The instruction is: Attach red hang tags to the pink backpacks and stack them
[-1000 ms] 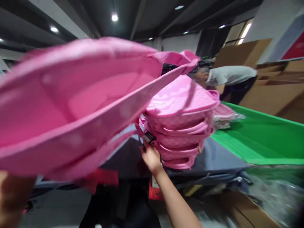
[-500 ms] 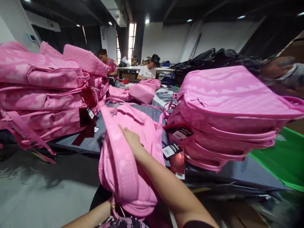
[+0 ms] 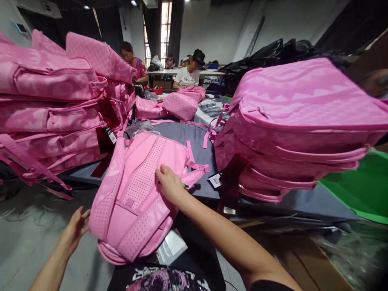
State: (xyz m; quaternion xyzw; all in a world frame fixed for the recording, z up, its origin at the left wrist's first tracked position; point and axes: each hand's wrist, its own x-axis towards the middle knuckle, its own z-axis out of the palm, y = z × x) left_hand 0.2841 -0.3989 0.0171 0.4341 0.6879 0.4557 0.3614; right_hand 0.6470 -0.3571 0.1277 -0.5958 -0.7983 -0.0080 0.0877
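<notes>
A pink backpack (image 3: pixel 145 161) lies tilted across my lap and the table edge, its padded back panel and shoulder straps facing up. My right hand (image 3: pixel 170 185) rests on the back panel with its fingers curled. A small green-ended tool (image 3: pixel 183 185) pokes out beside that hand; most of it is hidden in the grip, so its kind is unclear. Off the bag's lower left side, my left hand (image 3: pixel 76 228) is held with fingers apart, at or close to the strap's edge. Under the bag's lower right a white tag (image 3: pixel 172 247) shows.
Stacked pink backpacks rise on the left (image 3: pixel 51 85) and right (image 3: pixel 297 109), with dark hang tags (image 3: pixel 216 181) dangling. More pink bags (image 3: pixel 180 106) lie farther back on the grey-covered table (image 3: pixel 200 137). Green material (image 3: pixel 357 186) is at right. Co-workers sit behind.
The backpack has turned and dropped leftward, so its back panel and straps now face me. My left hand has come out from under it to the left. My right hand stays on the bag.
</notes>
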